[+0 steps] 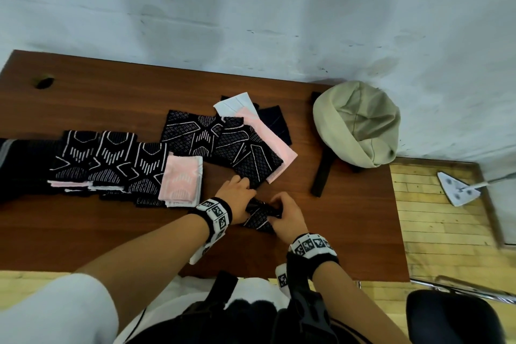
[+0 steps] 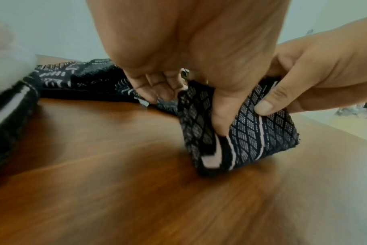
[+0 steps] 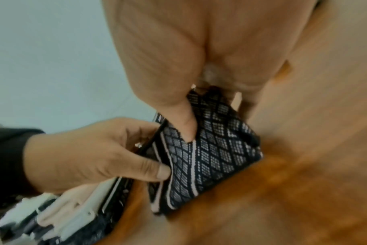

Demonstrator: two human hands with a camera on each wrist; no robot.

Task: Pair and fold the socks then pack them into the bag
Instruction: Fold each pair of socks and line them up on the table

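Observation:
A black sock with a pale diamond pattern lies folded near the table's front middle, and both hands hold it. My left hand pinches its left edge, thumb on top. From the other side my right hand grips it, with the thumb pressed into the fabric and the fingers behind. The left wrist view shows the sock standing bent on the wood between both thumbs. A beige fabric bag sits slumped at the table's far right corner.
Folded black-and-white pairs and a pink pair line the left of the brown table. Loose patterned, pink and white socks are heaped behind the hands. A black strap trails from the bag. A black chair stands at lower right.

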